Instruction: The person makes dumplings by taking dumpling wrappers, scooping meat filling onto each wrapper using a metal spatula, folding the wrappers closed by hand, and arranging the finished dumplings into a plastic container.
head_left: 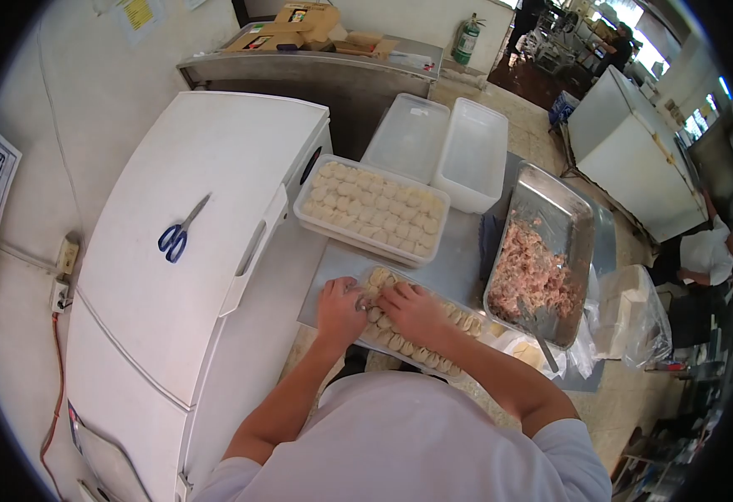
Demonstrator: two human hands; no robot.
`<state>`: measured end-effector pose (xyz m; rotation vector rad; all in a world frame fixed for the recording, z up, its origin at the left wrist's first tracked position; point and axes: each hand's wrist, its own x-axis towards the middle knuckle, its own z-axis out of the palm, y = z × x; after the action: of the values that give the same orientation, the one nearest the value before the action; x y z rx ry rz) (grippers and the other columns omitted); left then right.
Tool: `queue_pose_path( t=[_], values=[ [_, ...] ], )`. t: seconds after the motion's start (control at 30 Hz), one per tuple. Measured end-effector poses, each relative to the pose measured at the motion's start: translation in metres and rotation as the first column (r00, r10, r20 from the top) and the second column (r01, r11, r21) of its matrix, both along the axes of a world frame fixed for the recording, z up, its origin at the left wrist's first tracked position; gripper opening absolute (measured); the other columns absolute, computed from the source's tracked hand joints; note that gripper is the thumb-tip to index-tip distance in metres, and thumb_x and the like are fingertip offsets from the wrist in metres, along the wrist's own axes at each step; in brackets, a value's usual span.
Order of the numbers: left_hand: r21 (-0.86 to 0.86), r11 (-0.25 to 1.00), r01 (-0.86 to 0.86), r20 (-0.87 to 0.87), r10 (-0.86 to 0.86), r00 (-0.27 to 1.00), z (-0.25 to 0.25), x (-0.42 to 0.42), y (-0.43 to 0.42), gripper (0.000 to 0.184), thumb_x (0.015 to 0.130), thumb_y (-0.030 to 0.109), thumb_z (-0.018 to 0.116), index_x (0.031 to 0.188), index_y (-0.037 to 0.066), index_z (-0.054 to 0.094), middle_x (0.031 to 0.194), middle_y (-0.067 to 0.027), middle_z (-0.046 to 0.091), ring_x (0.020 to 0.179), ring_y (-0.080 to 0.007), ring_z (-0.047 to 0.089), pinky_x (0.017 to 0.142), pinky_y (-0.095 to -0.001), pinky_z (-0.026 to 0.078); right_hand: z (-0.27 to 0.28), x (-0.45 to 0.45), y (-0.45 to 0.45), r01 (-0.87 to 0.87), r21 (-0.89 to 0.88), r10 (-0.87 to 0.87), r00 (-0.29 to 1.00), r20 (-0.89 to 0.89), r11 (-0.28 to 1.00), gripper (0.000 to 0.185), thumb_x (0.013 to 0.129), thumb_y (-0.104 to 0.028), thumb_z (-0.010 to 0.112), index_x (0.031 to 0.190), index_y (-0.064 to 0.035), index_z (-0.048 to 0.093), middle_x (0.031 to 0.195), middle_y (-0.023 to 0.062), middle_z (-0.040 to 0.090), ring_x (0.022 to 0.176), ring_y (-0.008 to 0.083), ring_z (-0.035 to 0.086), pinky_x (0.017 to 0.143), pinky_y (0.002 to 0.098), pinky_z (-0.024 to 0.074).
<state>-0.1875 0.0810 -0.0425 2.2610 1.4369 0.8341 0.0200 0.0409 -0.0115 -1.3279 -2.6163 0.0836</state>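
Both of my hands are over the left end of a tray of dumplings (423, 356) at the table's near edge. My left hand (341, 311) has bent fingers at the tray's left side, beside a bit of clear plastic. My right hand (414, 311) reaches in from the right, its fingers bent down onto the pale dumplings. What either hand grips is too small to make out. Behind them sits a white container (372, 209) filled with rows of dumplings. To the right, a metal pan (565, 209) holds pink minced filling (533, 272) and a metal utensil (542, 339).
Two plastic containers (408, 138) (473, 151) stand at the back. Blue scissors (174, 240) lie on the white fridge (207, 159) to the left. Plastic bags (634, 314) are at the right. Another person (705, 255) stands far right; a white freezer (625, 151) is behind.
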Motion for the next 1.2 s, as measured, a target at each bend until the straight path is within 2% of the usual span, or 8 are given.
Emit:
queue_pose_path(
  t=[0.1,0.2,0.43,0.5,0.8,0.9,1.1,1.2],
  values=[
    [-0.025,0.999,0.02,-0.009,-0.021,1.0,0.0,0.001,0.003,0.017,0.075,0.015,0.076,0.09,0.007,0.074,0.115,-0.0107,0.064,0.111,-0.0337,0.056,0.093,-0.0471,0.045,-0.001,0.0,-0.009,0.041,-0.052,-0.04,0.999,0.015,0.998,0.048,0.08,-0.014,0.065,0.127,-0.005,0.064,0.131,0.0076,0.059,0.121,0.0265,0.053,0.098,0.0403,0.0474],
    [-0.039,0.999,0.029,-0.017,-0.029,0.999,0.006,0.002,0.002,0.019,0.075,0.017,0.077,0.091,0.008,0.074,0.118,-0.0122,0.063,0.113,-0.0351,0.055,0.094,-0.0484,0.044,0.003,0.013,-0.013,0.112,-0.122,-0.133,0.974,-0.184,0.986,0.046,0.076,-0.006,0.065,0.122,-0.0056,0.066,0.128,0.0096,0.062,0.112,0.0321,0.057,0.097,0.0425,0.0486],
    [-0.068,0.997,0.026,-0.015,-0.028,1.0,0.001,0.003,0.003,0.024,0.076,0.019,0.077,0.098,0.009,0.075,0.123,-0.0138,0.061,0.117,-0.0358,0.054,0.097,-0.0495,0.043,0.028,0.076,-0.034,0.521,-0.015,-0.487,0.786,-0.382,0.853,0.039,0.073,-0.002,0.063,0.112,-0.0045,0.07,0.116,0.0122,0.068,0.105,0.0329,0.061,0.091,0.042,0.0524],
    [-0.055,0.997,0.054,0.0,-0.054,0.999,0.004,0.005,0.002,0.025,0.077,0.018,0.077,0.1,0.01,0.075,0.124,-0.0141,0.061,0.118,-0.0356,0.053,0.098,-0.0495,0.043,0.03,0.079,-0.042,0.546,-0.019,-0.508,0.766,-0.393,0.838,0.039,0.073,-0.001,0.062,0.111,-0.0041,0.07,0.114,0.0127,0.068,0.104,0.0336,0.062,0.089,0.0417,0.0536],
    [0.014,0.958,0.287,-0.085,-0.285,0.955,0.018,0.027,-0.013,0.03,0.079,0.01,0.073,0.109,0.007,0.072,0.128,-0.0141,0.061,0.122,-0.0369,0.053,0.106,-0.0508,0.039,0.007,0.027,-0.071,0.171,-0.207,-0.204,0.967,-0.152,0.963,0.053,0.076,-0.007,0.066,0.128,-0.0069,0.062,0.143,0.0094,0.055,0.123,0.0309,0.056,0.106,0.0443,0.0461],
    [0.06,0.947,0.315,-0.047,-0.312,0.949,0.023,0.031,-0.017,0.031,0.079,0.007,0.068,0.11,0.002,0.069,0.128,-0.015,0.061,0.123,-0.0368,0.055,0.107,-0.0519,0.04,0.008,0.029,-0.082,0.389,-0.189,-0.419,0.893,-0.163,0.902,0.05,0.085,-0.013,0.065,0.134,-0.0044,0.058,0.145,0.014,0.054,0.133,0.0333,0.052,0.112,0.0451,0.0417],
    [0.013,0.902,0.431,0.027,-0.432,0.902,0.017,0.054,-0.021,0.04,0.08,0.003,0.064,0.12,-0.001,0.064,0.126,-0.0168,0.064,0.123,-0.0373,0.056,0.108,-0.0488,0.043,-0.011,0.031,-0.075,0.408,-0.066,-0.413,0.905,-0.105,0.911,0.047,0.098,-0.027,0.061,0.134,0.0035,0.056,0.144,0.0194,0.055,0.133,0.0358,0.052,0.114,0.0465,0.04],
    [-0.007,0.863,0.505,0.013,-0.505,0.863,0.024,0.065,-0.023,0.039,0.085,0.005,0.064,0.123,-0.002,0.065,0.128,-0.0182,0.065,0.122,-0.0381,0.057,0.107,-0.0472,0.045,-0.006,0.034,-0.079,0.46,-0.137,-0.479,0.832,-0.28,0.877,0.045,0.096,-0.024,0.063,0.133,0.0018,0.058,0.141,0.0198,0.057,0.132,0.0372,0.053,0.114,0.0459,0.0405]
  ],
)
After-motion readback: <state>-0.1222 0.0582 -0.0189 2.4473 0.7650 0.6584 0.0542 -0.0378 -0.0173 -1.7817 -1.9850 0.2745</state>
